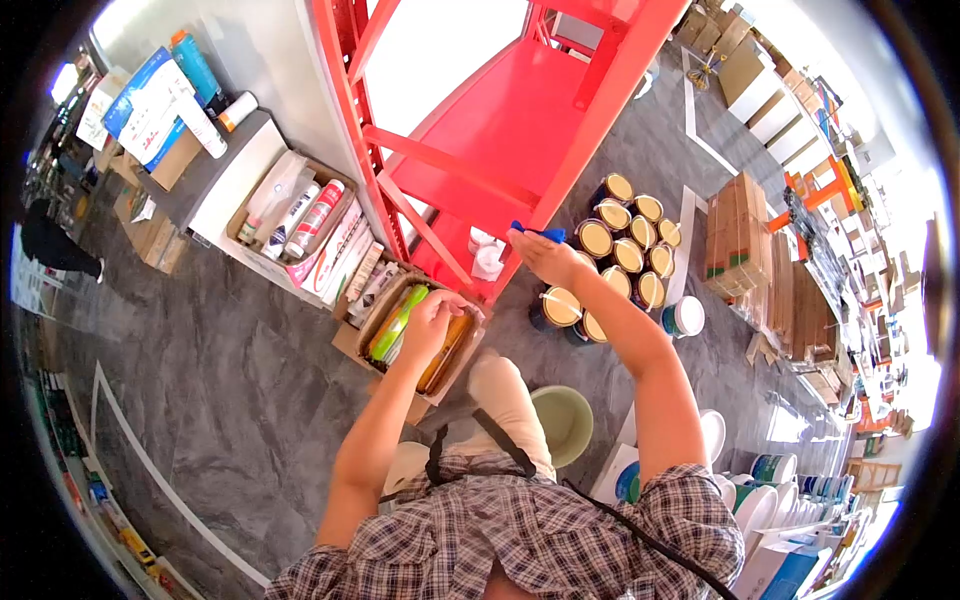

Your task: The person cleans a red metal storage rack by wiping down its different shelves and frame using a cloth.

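My right hand presses a blue cloth against the upright of a red metal shelf rack. The cloth shows past the fingertips; the rest lies hidden under the hand. Over an open cardboard box is my left hand, its fingers curled in. Whether something small is between them cannot be made out. Inside that box lie a bright green packaged item and yellow-orange items. A white object sits on the low red shelf between my hands.
Several dark cans with gold lids stand right of the rack, near a white bucket. A pale green bucket is by my legs. Left of the rack, a box holds tubes. Stacked cartons stand farther right.
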Motion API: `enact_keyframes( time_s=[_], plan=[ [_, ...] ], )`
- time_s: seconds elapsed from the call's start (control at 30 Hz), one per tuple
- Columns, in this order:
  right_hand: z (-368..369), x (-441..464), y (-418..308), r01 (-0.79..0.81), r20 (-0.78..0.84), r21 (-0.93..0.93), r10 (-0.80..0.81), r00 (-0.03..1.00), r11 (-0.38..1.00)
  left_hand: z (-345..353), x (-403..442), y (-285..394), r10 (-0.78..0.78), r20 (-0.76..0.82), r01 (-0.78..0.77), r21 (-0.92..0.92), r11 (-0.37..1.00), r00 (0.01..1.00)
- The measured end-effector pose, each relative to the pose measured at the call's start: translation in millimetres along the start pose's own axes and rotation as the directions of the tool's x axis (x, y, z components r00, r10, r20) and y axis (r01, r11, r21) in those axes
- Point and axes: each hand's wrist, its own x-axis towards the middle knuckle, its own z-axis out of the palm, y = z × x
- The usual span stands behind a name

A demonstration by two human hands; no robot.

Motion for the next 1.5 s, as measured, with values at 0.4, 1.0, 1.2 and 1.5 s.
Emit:
enact_keyframes(
  time_s=[0.4, 1.0, 1.2, 1.5],
  plan=[
    [-45.0, -8.0, 70.0, -0.477, -0.380, 0.145, 0.494, 0.782, 0.867, -15.1, -6.3, 5.1, -0.036, -0.036, 0.038, 0.064, 0.997, 0.999],
    [-138.1, 49.3, -35.1, -0.471, -0.159, 0.656, 0.718, 0.678, 0.590, -52.5, -55.5, 38.0, -0.149, 0.071, 0.137, 0.157, 0.978, 0.986],
    [-145.5, 62.0, -37.7, -0.657, 0.078, 0.683, 0.862, 0.500, 0.320, -65.7, -25.6, 28.7, -0.054, 0.115, 0.038, 0.140, 0.989, 0.992],
    [-122.4, 90.6, 21.6, -0.755, 0.103, 0.596, 0.907, 0.408, 0.272, -33.3, 56.9, 76.8, 0.248, 0.080, -0.260, 0.265, 0.928, 0.965]
  ],
)
